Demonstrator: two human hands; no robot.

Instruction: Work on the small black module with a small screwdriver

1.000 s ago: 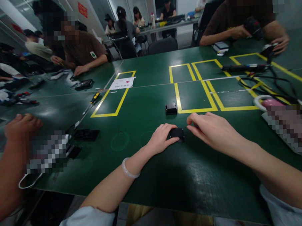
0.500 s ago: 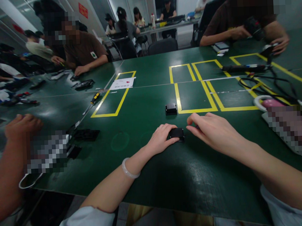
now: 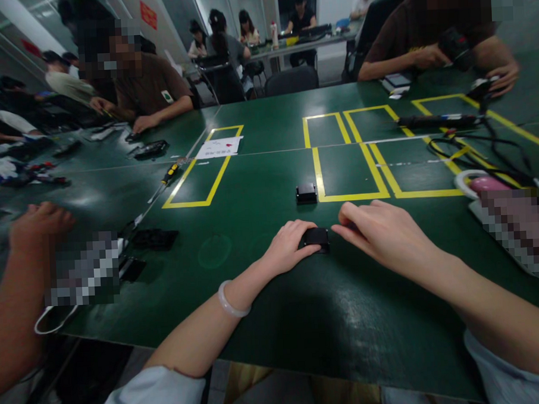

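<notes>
We pinch a small black block between the thumb and fingers of our left hand. The block sits on the green desk in front of us, with the thumb on its near side and the fingers on its far side. Our right hand is just beside the block's right end, its fingers curled in and the thumb reaching toward the block; we cannot tell whether anything is between its fingertips. On our left wrist we wear a pale bracelet.

Beyond the held block, and apart from it, a second black block stands on the desk, just beside the near left corner of a yellow tape outline. Farther left, a sheet of paper lies partly over another taped outline, and near it we see a yellow and black screwdriver. Some dark flat pieces lie to our left, between our left hand and a neighbour's hand.

To our right, a long black tool rests near tangled black cables, and a pink object lies closer to us. Across the desk, a person at the right holds a dark power tool.
</notes>
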